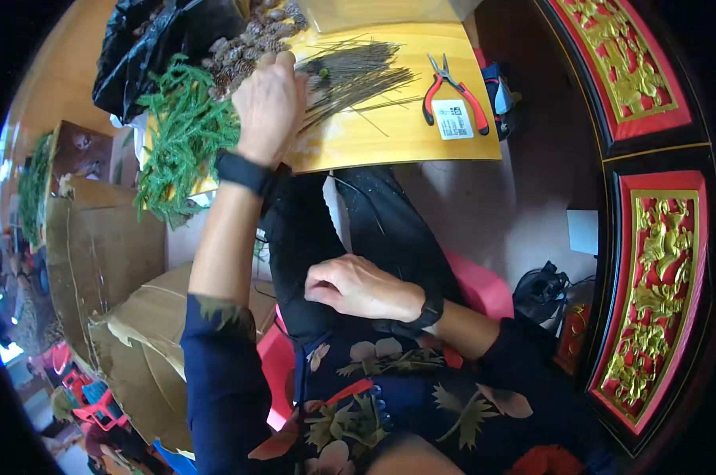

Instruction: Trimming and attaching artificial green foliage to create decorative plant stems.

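Observation:
My left hand (269, 103) reaches over the yellow board (453, 63), its fingers curled down beside a heap of brown pine cones (251, 47). Whatever those fingers close on is hidden under the hand. Just right of it lies a bundle of thin dark wire stems (366, 75), fanned out, with a small green bit near the knuckles. Green artificial pine sprigs (184, 134) pile up to its left and hang past the board's edge. Above my lap, my right hand (366, 289) is closed with the thumb against the curled fingers; its inside does not show.
Red-handled pliers (457, 91) lie on the board's right side beside a white label (454, 119). A black plastic bag (148, 55) stands back left. Open cardboard boxes (105, 261) fill the left. A carved red and gold panel (655, 293) borders the right. I sit on a pink stool (481, 285).

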{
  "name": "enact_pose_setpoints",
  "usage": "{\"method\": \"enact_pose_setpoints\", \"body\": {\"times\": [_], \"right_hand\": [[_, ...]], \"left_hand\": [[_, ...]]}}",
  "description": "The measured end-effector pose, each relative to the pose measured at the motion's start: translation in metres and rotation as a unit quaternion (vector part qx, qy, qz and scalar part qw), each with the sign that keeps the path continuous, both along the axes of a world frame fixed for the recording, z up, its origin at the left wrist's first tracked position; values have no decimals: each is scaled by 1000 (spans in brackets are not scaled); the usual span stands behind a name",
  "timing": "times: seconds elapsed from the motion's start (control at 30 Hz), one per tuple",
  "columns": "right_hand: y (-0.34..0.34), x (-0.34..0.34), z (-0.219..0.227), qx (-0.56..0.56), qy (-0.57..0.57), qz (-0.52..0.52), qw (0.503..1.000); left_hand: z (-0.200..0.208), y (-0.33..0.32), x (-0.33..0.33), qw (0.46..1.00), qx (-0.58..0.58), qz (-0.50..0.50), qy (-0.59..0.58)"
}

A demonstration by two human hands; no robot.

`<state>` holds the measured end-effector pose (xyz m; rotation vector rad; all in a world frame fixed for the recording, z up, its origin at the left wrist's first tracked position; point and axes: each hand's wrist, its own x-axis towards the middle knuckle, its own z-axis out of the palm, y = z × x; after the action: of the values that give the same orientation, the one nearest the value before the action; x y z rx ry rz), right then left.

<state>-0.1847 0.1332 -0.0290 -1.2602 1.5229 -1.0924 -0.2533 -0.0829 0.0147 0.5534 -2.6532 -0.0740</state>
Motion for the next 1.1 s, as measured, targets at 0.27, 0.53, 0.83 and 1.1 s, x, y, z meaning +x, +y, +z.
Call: {"method": "enact_pose_setpoints", "body": {"times": [0.27,0.53,0.83,1.1], "right_hand": [[3,-7,13,-6,-30,-27,999],[3,-8,14,-31,-52,-31,998],[7,-10,16,-39,-56,-50,996],[8,-5,19,-25,-52,-24,998]], "left_hand": [[-10,-14,-21,998,-12,27,-57],[-6,-23,-25,996,19,53,-76],[50,-8,-51,956,-167,-183,155],[69,-23,-86,983,-52,-174,36]]}}
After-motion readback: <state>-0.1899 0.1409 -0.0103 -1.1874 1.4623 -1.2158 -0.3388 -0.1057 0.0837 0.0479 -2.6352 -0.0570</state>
